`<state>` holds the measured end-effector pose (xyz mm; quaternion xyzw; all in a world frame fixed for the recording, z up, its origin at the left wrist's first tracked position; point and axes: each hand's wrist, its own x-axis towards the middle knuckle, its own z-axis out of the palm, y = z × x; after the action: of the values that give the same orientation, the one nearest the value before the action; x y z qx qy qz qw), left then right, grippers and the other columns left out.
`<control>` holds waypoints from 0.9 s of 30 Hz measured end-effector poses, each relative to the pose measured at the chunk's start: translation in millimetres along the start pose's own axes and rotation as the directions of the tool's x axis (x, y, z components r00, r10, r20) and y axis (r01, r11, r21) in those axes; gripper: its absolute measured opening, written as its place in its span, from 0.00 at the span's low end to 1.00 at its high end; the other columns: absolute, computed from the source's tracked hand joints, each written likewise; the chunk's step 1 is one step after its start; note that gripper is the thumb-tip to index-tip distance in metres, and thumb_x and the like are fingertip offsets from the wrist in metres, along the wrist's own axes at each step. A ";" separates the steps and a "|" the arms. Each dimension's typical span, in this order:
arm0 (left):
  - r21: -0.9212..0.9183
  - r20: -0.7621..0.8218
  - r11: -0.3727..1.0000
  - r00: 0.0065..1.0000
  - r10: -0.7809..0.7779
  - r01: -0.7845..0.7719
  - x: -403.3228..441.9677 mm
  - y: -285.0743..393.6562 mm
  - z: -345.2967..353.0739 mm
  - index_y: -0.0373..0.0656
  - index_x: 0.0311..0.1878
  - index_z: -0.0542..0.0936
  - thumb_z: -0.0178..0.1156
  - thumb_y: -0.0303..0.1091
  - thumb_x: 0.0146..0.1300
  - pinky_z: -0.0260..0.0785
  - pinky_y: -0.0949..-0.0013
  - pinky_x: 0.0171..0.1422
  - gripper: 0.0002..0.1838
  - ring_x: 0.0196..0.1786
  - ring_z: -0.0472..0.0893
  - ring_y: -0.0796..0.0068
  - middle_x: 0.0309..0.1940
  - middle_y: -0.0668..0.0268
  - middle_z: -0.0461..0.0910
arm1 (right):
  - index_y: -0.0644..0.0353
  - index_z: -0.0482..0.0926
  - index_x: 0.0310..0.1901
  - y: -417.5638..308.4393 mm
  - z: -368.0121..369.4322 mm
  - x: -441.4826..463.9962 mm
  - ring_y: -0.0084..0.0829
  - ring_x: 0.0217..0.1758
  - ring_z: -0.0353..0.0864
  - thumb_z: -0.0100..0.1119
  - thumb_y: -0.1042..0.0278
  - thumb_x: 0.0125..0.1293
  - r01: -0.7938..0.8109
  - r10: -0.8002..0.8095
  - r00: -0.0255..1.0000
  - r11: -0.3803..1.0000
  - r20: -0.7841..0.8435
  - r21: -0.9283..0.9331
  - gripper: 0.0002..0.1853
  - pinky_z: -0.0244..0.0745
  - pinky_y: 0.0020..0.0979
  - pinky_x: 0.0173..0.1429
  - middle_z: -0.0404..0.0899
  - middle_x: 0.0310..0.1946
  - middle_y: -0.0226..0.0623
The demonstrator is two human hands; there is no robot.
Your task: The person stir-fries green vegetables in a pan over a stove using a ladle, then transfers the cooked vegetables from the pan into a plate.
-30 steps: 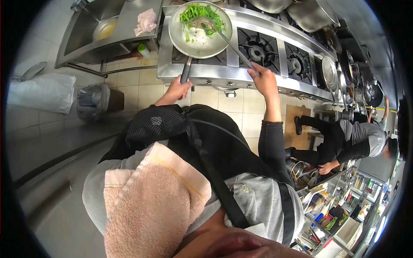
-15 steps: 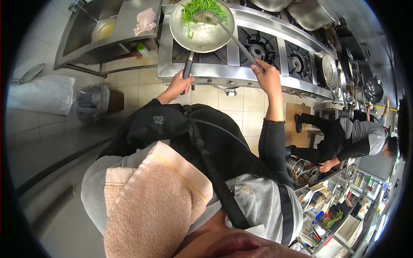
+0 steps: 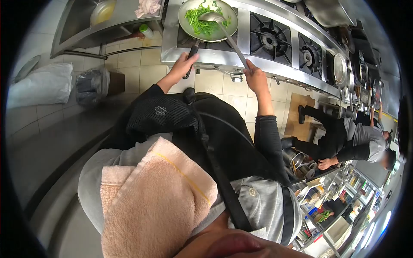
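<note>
Stirring looks like the step in hand: greens [image 3: 201,26] lie in the pan [image 3: 231,22], with the ladle [image 3: 234,45] angled in and its bowl against them. The left hand [image 3: 181,68] has its fingers closed around the pan's handle [image 3: 196,46]; the right hand [image 3: 257,81] grips the ladle, fingers closed on its upper shaft. The pan is at the left end of the stove [image 3: 243,30]. The next stroke calls for a steady pan and a low, sweeping ladle.

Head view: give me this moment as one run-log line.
left hand: on pan handle | right hand: holding ladle | ladle bowl: at greens in pan | pan: over stove
</note>
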<state>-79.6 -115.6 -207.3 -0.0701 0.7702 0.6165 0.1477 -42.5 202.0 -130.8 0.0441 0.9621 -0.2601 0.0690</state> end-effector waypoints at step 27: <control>0.639 0.511 0.557 0.834 0.208 -0.531 203.0 56.2 38.0 0.48 0.39 0.89 0.65 0.44 0.57 0.76 0.58 0.48 0.13 0.40 0.86 0.60 0.36 0.62 0.87 | 0.53 0.75 0.67 -5.9 -14.2 8.3 0.47 0.57 0.84 0.64 0.61 0.68 -0.124 0.113 0.989 0.984 0.094 0.126 0.26 0.75 0.37 0.61 0.83 0.52 0.54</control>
<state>-282.8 -50.8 -226.3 0.2853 0.9082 0.2531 0.1723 -52.9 204.5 -117.0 0.0946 0.9346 -0.3202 0.1227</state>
